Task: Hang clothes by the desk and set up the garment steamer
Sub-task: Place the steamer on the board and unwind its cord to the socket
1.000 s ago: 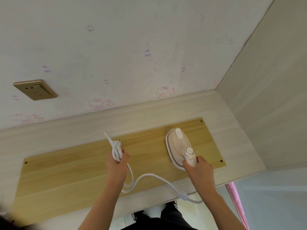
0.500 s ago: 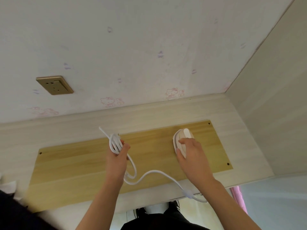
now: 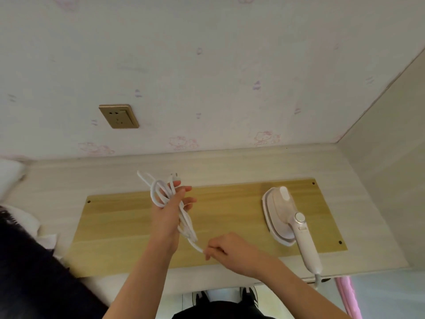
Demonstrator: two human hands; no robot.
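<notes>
A white handheld garment steamer (image 3: 285, 215) lies flat on the right part of the desk's yellow wooden panel (image 3: 119, 226), its handle pointing toward me over the desk edge. My left hand (image 3: 169, 210) grips a coiled bundle of its white power cord (image 3: 161, 192), with the plug (image 3: 174, 178) sticking up above my fingers. My right hand (image 3: 230, 249) pinches the lower end of the cord just below the bundle. A gold wall socket (image 3: 118, 116) sits on the wall above and to the left.
The pale desk (image 3: 230, 164) meets a wallpapered wall behind and a side panel (image 3: 391, 180) on the right. Dark cloth (image 3: 34, 272) and something white lie at the left edge. A pink strip (image 3: 345, 295) hangs below the desk at right.
My right hand has let go of the steamer, which now lies alone on the panel, and has moved left to pinch the cord. The view has shifted so the socket sits more central.
</notes>
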